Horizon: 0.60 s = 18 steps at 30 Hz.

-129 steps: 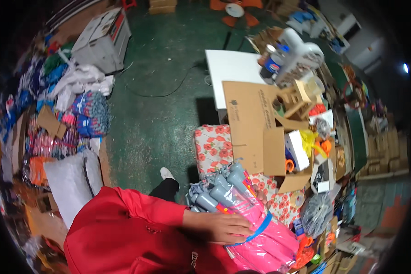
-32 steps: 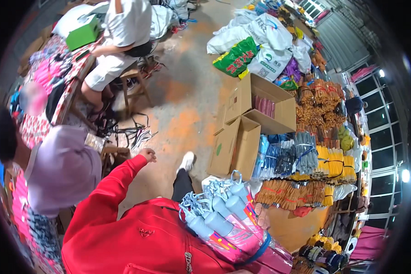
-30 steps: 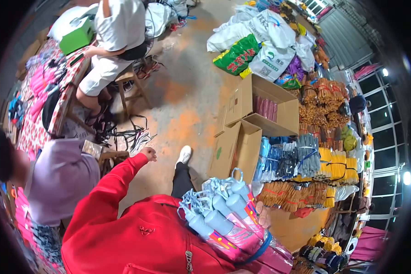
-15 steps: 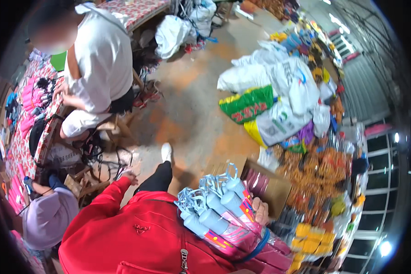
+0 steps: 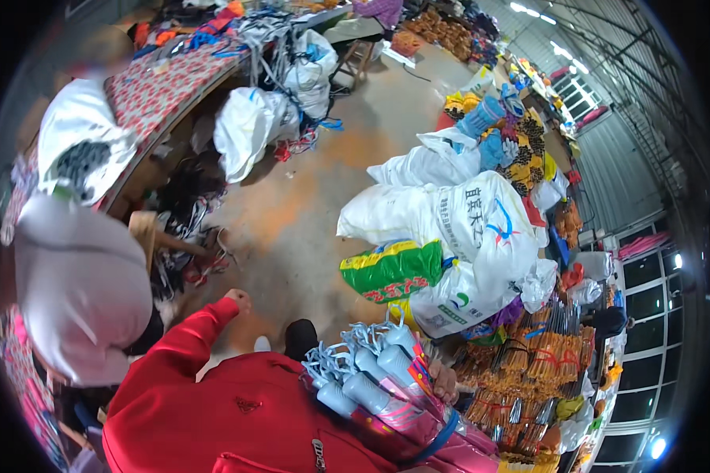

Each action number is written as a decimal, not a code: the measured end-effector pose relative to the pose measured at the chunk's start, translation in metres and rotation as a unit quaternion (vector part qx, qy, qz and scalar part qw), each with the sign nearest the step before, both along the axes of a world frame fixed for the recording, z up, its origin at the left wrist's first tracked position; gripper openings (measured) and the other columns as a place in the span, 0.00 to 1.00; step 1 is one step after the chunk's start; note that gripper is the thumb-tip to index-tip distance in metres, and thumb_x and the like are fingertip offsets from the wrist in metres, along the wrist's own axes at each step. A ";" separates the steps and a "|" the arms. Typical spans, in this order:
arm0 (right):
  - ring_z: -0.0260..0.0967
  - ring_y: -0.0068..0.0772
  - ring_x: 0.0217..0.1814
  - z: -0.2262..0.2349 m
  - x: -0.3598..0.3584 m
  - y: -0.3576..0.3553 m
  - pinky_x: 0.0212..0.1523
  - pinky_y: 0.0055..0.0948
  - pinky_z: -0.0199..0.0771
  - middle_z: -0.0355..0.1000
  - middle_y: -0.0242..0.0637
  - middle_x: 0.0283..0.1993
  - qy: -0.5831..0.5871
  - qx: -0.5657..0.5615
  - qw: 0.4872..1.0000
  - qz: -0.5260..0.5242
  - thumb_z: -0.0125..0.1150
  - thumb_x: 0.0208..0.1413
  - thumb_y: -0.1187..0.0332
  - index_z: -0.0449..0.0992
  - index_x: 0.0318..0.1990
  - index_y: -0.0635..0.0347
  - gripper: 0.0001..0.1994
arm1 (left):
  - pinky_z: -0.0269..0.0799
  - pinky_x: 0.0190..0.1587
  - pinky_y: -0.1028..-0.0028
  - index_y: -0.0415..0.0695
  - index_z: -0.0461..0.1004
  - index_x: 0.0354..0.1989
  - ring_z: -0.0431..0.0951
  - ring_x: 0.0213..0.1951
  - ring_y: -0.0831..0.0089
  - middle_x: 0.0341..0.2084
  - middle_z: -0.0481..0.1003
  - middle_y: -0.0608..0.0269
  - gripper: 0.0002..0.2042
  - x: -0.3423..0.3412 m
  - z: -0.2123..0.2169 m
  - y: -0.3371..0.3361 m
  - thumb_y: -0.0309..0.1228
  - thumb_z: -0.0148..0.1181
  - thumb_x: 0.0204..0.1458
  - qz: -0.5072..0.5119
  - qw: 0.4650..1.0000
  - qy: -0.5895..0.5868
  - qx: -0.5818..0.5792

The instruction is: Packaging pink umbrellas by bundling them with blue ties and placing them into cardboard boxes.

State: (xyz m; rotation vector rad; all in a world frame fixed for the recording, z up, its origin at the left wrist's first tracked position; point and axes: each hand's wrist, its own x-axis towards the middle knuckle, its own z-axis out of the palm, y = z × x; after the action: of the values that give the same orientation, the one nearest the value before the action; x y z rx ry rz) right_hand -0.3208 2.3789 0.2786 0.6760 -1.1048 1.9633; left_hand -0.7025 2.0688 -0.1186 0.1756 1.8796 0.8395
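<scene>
A bundle of folded umbrellas point(image 5: 406, 398), with light blue ribbed handles, cord loops and glossy pink covers, is pressed against the front of my red jacket. A blue band point(image 5: 436, 436) goes round it. My right hand point(image 5: 444, 382) wraps round the bundle's far right side, its fingers partly hidden behind the covers. Away from my body to the left, my left hand point(image 5: 239, 300) hangs over the floor. Its fingers are loosely curled, and nothing shows in them.
White sacks point(image 5: 457, 213) and a green-yellow bag point(image 5: 392, 272) lie ahead right. Orange-brown bundles point(image 5: 521, 355) are heaped nearer. Two people sit at left by a red-patterned table point(image 5: 162, 87); a wooden stool point(image 5: 143, 236) and a white sack point(image 5: 248, 134) stand near it.
I have walked forward: the seated people and the sacks have shifted nearer, and the open carton by my right hand has left the view. The umbrella bundle stays held against me.
</scene>
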 end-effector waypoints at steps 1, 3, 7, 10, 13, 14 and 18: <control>0.66 0.34 0.59 0.003 -0.020 0.019 0.72 0.48 0.40 0.80 0.27 0.44 0.002 -0.003 1.000 -0.006 0.48 0.60 0.55 0.82 0.35 0.43 0.14 | 0.73 0.19 0.68 0.40 0.78 0.31 0.76 0.19 0.64 0.23 0.79 0.55 0.10 -0.026 0.003 0.030 0.27 0.48 0.54 -0.001 1.000 -0.001 -0.001; 0.66 0.34 0.59 0.013 -0.068 0.060 0.73 0.49 0.39 0.80 0.27 0.44 0.026 0.004 1.000 -0.014 0.48 0.60 0.55 0.82 0.37 0.43 0.15 | 0.73 0.19 0.68 0.40 0.78 0.31 0.76 0.19 0.63 0.24 0.79 0.55 0.10 -0.069 0.008 0.085 0.27 0.49 0.54 0.005 1.000 -0.004 -0.001; 0.66 0.34 0.59 0.017 -0.145 0.164 0.74 0.50 0.37 0.80 0.27 0.45 0.045 0.018 0.999 -0.002 0.48 0.60 0.55 0.83 0.39 0.43 0.15 | 0.72 0.18 0.69 0.41 0.79 0.30 0.76 0.19 0.63 0.24 0.79 0.55 0.10 -0.134 0.013 0.189 0.29 0.49 0.55 0.026 1.000 -0.016 -0.007; 0.65 0.33 0.60 0.010 -0.192 0.266 0.76 0.49 0.31 0.80 0.26 0.45 0.035 0.041 0.998 0.035 0.50 0.59 0.56 0.83 0.40 0.43 0.14 | 0.72 0.18 0.69 0.42 0.79 0.30 0.77 0.19 0.62 0.25 0.79 0.55 0.10 -0.164 0.008 0.215 0.30 0.50 0.55 0.035 0.999 -0.027 -0.027; 0.65 0.33 0.60 0.019 -0.262 0.328 0.77 0.48 0.28 0.80 0.26 0.45 0.023 0.042 0.994 0.095 0.51 0.59 0.57 0.84 0.40 0.42 0.13 | 0.72 0.17 0.69 0.42 0.79 0.30 0.77 0.18 0.62 0.25 0.79 0.55 0.11 -0.181 0.010 0.199 0.31 0.50 0.56 0.081 0.994 -0.046 -0.049; 0.68 0.33 0.55 0.042 -0.299 0.336 0.74 0.48 0.40 0.80 0.26 0.42 0.031 0.004 0.998 0.062 0.53 0.58 0.59 0.84 0.40 0.44 0.12 | 0.72 0.17 0.69 0.43 0.79 0.30 0.77 0.18 0.62 0.25 0.79 0.55 0.11 -0.184 0.012 0.208 0.31 0.50 0.56 0.107 0.991 -0.060 -0.058; 0.71 0.34 0.52 0.028 -0.392 0.403 0.70 0.46 0.52 0.80 0.26 0.41 -0.047 0.102 0.993 -0.019 0.53 0.58 0.61 0.84 0.40 0.46 0.11 | 0.71 0.16 0.69 0.43 0.79 0.29 0.77 0.18 0.61 0.26 0.79 0.55 0.11 -0.210 0.023 0.263 0.33 0.51 0.57 0.202 0.969 -0.097 -0.103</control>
State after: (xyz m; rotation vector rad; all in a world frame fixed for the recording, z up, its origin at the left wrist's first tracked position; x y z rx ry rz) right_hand -0.7130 2.7823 0.3064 0.6706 -1.3805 1.8826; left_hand -0.9127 2.3322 -0.0953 -0.4177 1.8253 0.8871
